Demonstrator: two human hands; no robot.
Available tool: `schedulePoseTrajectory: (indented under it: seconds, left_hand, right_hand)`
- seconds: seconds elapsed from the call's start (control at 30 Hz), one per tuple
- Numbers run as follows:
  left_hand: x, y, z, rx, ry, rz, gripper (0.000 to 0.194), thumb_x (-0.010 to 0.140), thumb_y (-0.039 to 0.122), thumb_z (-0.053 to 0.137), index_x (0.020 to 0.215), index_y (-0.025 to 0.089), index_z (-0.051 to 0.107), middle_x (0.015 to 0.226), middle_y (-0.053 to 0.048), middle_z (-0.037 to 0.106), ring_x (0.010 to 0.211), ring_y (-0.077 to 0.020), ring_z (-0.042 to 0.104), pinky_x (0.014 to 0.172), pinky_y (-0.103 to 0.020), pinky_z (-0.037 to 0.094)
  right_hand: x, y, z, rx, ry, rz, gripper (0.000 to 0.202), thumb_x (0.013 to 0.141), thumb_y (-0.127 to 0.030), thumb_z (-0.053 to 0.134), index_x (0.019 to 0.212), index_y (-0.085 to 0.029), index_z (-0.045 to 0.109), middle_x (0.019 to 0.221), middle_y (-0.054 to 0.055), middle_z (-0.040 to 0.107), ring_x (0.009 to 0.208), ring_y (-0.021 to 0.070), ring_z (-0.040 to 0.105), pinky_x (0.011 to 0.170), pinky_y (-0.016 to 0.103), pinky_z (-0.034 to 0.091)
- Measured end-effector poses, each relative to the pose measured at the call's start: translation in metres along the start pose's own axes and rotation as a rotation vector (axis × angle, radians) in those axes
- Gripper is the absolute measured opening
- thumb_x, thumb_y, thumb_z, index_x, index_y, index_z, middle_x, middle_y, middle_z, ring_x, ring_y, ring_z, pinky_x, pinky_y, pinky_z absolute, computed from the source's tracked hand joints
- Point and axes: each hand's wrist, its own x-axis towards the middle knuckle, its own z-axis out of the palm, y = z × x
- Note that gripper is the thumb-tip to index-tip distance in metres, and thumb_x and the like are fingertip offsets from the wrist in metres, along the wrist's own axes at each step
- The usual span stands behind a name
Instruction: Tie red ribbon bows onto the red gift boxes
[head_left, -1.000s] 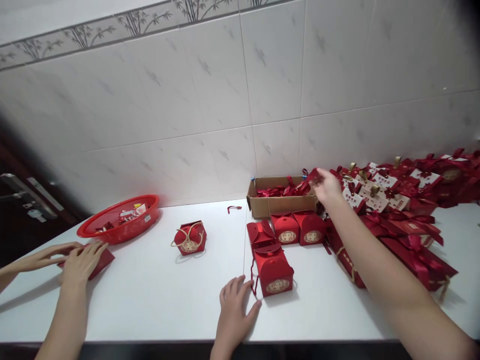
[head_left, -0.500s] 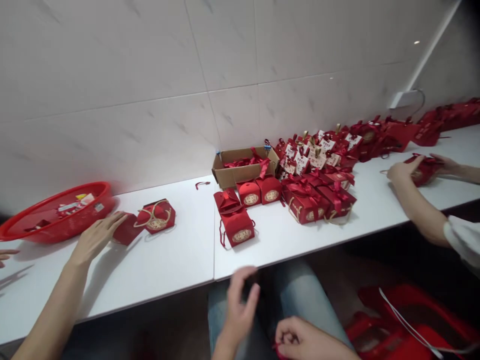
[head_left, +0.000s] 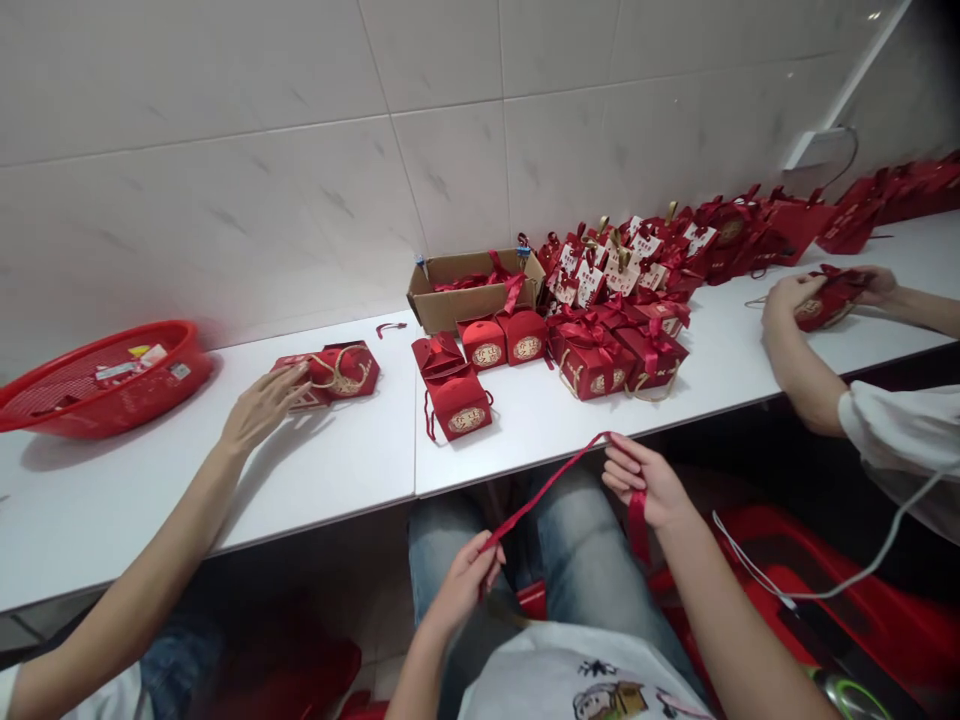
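Note:
A dark red ribbon is stretched on a slant above my lap. My left hand pinches its lower end, and my right hand is closed on the upper part, with a tail of it hanging below the fingers. Just beyond, on the white table, stand red gift boxes with gold emblems: a front one with a cord handle and a pair behind it. To their right are boxes tied with ribbon bows. More red ribbon lies in an open cardboard box.
A red plastic basket stands at the far left. One co-worker's hand touches a red box beside a corded box; another's hands hold a red box at right. Small tagged bags line the wall. A white cable hangs at right.
My hands have risen and spread apart, and the ribbon is now stretched between them. My left hand has closed on it. The left co-worker's red box has moved right, against the corded box.

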Motion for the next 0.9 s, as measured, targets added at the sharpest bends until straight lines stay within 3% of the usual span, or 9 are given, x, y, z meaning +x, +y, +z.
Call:
schedulePoseTrajectory:
  seconds: [0.23, 0.3, 0.4, 0.47, 0.57, 0.67, 0.77, 0.83, 0.9]
  left_hand:
    - [0.003, -0.002, -0.007, 0.076, 0.045, 0.011, 0.046, 0.085, 0.059, 0.037, 0.074, 0.017, 0.052, 0.048, 0.005, 0.037, 0.047, -0.0098, 0.034, 0.053, -0.023, 0.029]
    - [0.004, -0.006, -0.005, 0.291, 0.14, 0.049, 0.048, 0.087, 0.056, 0.031, 0.079, 0.017, 0.056, 0.055, 0.0, 0.046, 0.055, -0.0133, 0.044, 0.059, -0.026, 0.035]
    - [0.002, -0.029, 0.001, 0.922, 0.205, 0.102, 0.037, 0.086, 0.046, 0.041, 0.096, 0.017, 0.062, 0.088, -0.009, 0.061, 0.087, -0.0231, 0.053, 0.077, -0.035, 0.038]
    - [0.0, -0.057, 0.005, 1.311, 0.031, 0.083, 0.032, 0.08, 0.038, 0.056, 0.104, 0.018, 0.064, 0.111, -0.013, 0.059, 0.107, -0.031, 0.047, 0.09, -0.045, 0.032]
    - [-0.002, -0.101, 0.004, 1.507, -0.344, 0.027, 0.02, 0.086, 0.027, 0.052, 0.093, 0.023, 0.07, 0.113, -0.011, 0.061, 0.115, -0.0292, 0.044, 0.097, -0.049, 0.026]
    - [-0.006, -0.113, 0.002, 1.426, -0.393, 0.092, 0.024, 0.088, 0.035, 0.049, 0.088, 0.023, 0.07, 0.104, -0.011, 0.065, 0.108, -0.027, 0.048, 0.098, -0.049, 0.025]
    - [-0.019, -0.07, 0.005, 1.168, -0.178, 0.092, 0.038, 0.09, 0.043, 0.04, 0.084, 0.019, 0.068, 0.085, -0.008, 0.068, 0.086, -0.0208, 0.057, 0.088, -0.037, 0.038]
    - [-0.033, -0.012, -0.001, 0.931, 0.01, 0.097, 0.044, 0.09, 0.049, 0.034, 0.087, 0.02, 0.068, 0.075, -0.004, 0.068, 0.068, -0.0161, 0.058, 0.07, -0.026, 0.045]
    - [-0.046, 0.062, -0.024, 0.802, 0.336, 0.198, 0.045, 0.082, 0.056, 0.044, 0.082, 0.019, 0.069, 0.075, -0.001, 0.07, 0.064, -0.0148, 0.06, 0.062, -0.02, 0.048]
  right_hand:
    - [-0.01, -0.023, -0.02, 0.226, 0.036, -0.001, 0.012, 0.076, -0.011, 0.06, 0.083, -0.014, 0.051, 0.046, -0.012, 0.033, 0.032, -0.0006, 0.026, 0.036, 0.014, 0.029]
    - [-0.014, -0.023, -0.025, 0.244, 0.042, -0.017, 0.012, 0.077, -0.009, 0.059, 0.085, -0.014, 0.051, 0.047, -0.012, 0.034, 0.032, -0.0004, 0.027, 0.036, 0.014, 0.03]
    - [-0.018, -0.022, -0.03, 0.243, 0.047, -0.039, 0.013, 0.079, -0.007, 0.056, 0.089, -0.014, 0.052, 0.048, -0.011, 0.035, 0.032, 0.0, 0.028, 0.036, 0.015, 0.031]
    - [-0.021, -0.022, -0.031, 0.243, 0.05, -0.053, 0.014, 0.079, -0.006, 0.056, 0.089, -0.014, 0.051, 0.048, -0.011, 0.035, 0.032, 0.0002, 0.028, 0.036, 0.015, 0.031]
    - [-0.024, -0.022, -0.03, 0.252, 0.065, -0.073, 0.013, 0.078, -0.006, 0.057, 0.083, -0.015, 0.05, 0.049, -0.011, 0.036, 0.033, 0.0004, 0.028, 0.036, 0.015, 0.032]
    - [-0.026, -0.021, -0.03, 0.261, 0.113, -0.094, 0.018, 0.077, -0.007, 0.059, 0.073, -0.016, 0.045, 0.048, -0.011, 0.035, 0.033, 0.0007, 0.028, 0.036, 0.016, 0.031]
    - [-0.026, -0.018, -0.033, 0.258, 0.149, -0.095, 0.019, 0.075, -0.007, 0.061, 0.075, -0.017, 0.045, 0.048, -0.011, 0.035, 0.033, 0.0005, 0.027, 0.035, 0.015, 0.03]
    - [-0.025, -0.016, -0.035, 0.247, 0.16, -0.09, 0.021, 0.073, -0.008, 0.063, 0.075, -0.017, 0.044, 0.048, -0.011, 0.034, 0.033, 0.0, 0.026, 0.035, 0.015, 0.029]
    - [-0.023, -0.014, -0.037, 0.23, 0.167, -0.093, 0.026, 0.072, -0.01, 0.065, 0.07, -0.017, 0.04, 0.048, -0.011, 0.033, 0.034, -0.0004, 0.026, 0.036, 0.015, 0.029]
